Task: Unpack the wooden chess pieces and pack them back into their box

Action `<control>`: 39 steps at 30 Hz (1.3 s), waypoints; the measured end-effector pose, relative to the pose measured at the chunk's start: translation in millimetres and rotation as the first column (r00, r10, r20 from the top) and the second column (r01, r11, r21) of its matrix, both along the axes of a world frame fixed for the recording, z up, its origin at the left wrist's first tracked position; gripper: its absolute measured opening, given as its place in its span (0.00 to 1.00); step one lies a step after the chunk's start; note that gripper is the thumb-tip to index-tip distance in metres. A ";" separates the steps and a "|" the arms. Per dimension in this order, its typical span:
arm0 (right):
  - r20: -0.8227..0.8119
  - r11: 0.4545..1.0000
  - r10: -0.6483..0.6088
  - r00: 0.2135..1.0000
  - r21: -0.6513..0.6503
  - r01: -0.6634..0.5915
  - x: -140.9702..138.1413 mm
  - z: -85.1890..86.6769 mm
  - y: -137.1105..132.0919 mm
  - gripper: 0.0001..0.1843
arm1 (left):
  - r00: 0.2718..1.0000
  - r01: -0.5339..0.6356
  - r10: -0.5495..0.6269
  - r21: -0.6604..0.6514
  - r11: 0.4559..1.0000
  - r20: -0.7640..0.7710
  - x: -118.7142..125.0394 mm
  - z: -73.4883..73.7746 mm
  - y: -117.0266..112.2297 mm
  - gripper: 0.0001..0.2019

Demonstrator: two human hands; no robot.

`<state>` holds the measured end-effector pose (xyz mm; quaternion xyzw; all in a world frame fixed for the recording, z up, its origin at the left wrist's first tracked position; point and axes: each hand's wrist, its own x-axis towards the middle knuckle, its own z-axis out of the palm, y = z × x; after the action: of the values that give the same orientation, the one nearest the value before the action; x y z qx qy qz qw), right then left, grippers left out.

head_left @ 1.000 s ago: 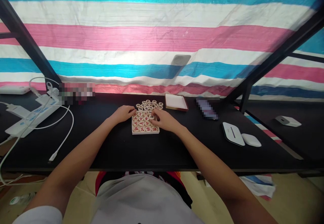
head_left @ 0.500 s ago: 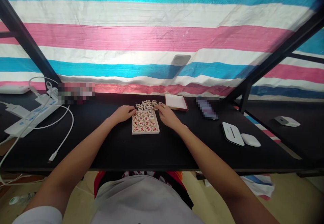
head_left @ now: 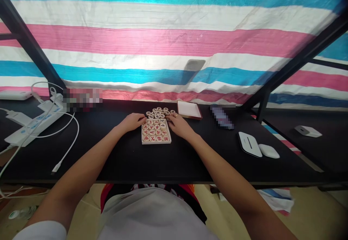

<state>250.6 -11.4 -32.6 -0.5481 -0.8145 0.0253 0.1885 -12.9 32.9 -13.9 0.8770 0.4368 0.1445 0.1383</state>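
Note:
A shallow white box (head_left: 156,142) holds rows of round xiangqi pieces (head_left: 151,132), most with red characters and a few with black at its right side. My left hand (head_left: 133,122) is at the box's far left corner, its fingers bent together against the edge. Just beyond the box lies a loose cluster of black-marked xiangqi pieces (head_left: 157,113). My right hand (head_left: 179,126) is at the far right corner, fingers curled in close to the box and the cluster. Whatever lies under its fingertips is hidden.
Behind my right hand lies the box lid (head_left: 189,109), inside up. Farther right are a phone (head_left: 222,117), a white flat device (head_left: 250,144) and a white rounded case (head_left: 269,151). A power strip (head_left: 35,124) with white cables (head_left: 77,133) occupies the left.
My right hand has drawn slightly back from the loose pieces toward the box's far right corner. My left hand stays at the far left corner.

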 end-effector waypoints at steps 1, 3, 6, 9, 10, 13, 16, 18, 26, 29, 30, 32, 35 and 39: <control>-0.001 1.000 -0.016 1.000 -0.003 0.016 -0.1 0.6 -0.5 0.19 | 1.000 0.000 0.000 0.000 1.000 -0.002 0.1 0.0 0.1 0.20; -0.005 0.999 -0.049 0.999 -0.006 0.049 -0.1 1.2 -1.4 0.18 | 1.000 -0.002 0.002 -0.001 1.000 -0.007 0.3 0.3 0.1 0.20; -0.012 0.996 -0.085 0.996 -0.012 0.084 0.5 1.5 -2.0 0.17 | 1.000 -0.008 0.008 -0.005 1.000 -0.010 0.8 1.4 -0.5 0.20; -0.021 0.995 -0.094 0.995 -0.021 0.094 1.2 1.6 -1.9 0.16 | 1.000 -0.007 0.007 -0.004 1.000 -0.012 0.7 2.1 -1.1 0.20; -0.023 0.996 -0.093 0.995 -0.018 0.092 1.3 1.7 -1.9 0.15 | 1.000 -0.005 0.005 -0.003 1.000 -0.012 0.6 2.0 -1.0 0.20; -0.026 0.996 -0.083 0.996 0.014 0.083 1.1 2.2 -2.1 0.13 | 1.000 -0.001 0.001 0.000 1.000 -0.008 0.1 1.0 -0.3 0.20; -0.028 0.997 -0.077 0.997 0.024 0.078 0.0 3.3 -3.2 0.12 | 1.000 -0.002 0.002 0.004 1.000 -0.007 0.0 -0.1 0.7 0.20; -0.030 0.997 -0.071 0.997 0.015 0.072 -0.9 4.3 -3.8 0.11 | 1.000 -0.003 0.003 0.004 1.000 -0.003 0.0 -0.2 0.8 0.20; -0.044 0.999 -0.045 0.998 -0.020 0.044 -2.6 7.0 -3.8 0.10 | 1.000 0.004 -0.004 -0.003 1.000 0.015 -0.4 1.1 -0.2 0.19; -0.044 0.998 -0.056 0.997 -0.040 0.055 -3.4 8.1 -4.9 0.09 | 1.000 0.003 -0.002 -0.006 1.000 0.016 -0.5 1.0 -0.1 0.19; -0.048 0.997 -0.070 0.996 -0.043 0.068 -3.7 9.3 -5.5 0.09 | 1.000 0.004 -0.003 -0.007 1.000 0.017 -0.5 1.1 -0.1 0.19; -0.087 0.994 -0.103 0.991 -0.031 0.100 -4.4 13.8 -7.6 0.07 | 1.000 0.003 -0.003 -0.008 1.000 0.015 -0.5 1.2 -0.1 0.19; -0.204 0.998 -0.046 0.978 0.023 0.052 -7.1 25.4 -14.3 0.07 | 1.000 0.004 -0.003 -0.008 1.000 0.011 -0.4 1.3 0.0 0.19; -0.214 0.971 0.237 0.948 0.016 -0.240 -15.4 41.1 -29.6 0.08 | 1.000 0.001 -0.001 -0.003 1.000 0.016 -0.1 1.6 -0.3 0.19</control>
<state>235.2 -41.0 8.5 -0.4407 -0.8496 0.1110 0.2677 -13.0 32.6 -12.3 0.8760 0.4353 0.1507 0.1430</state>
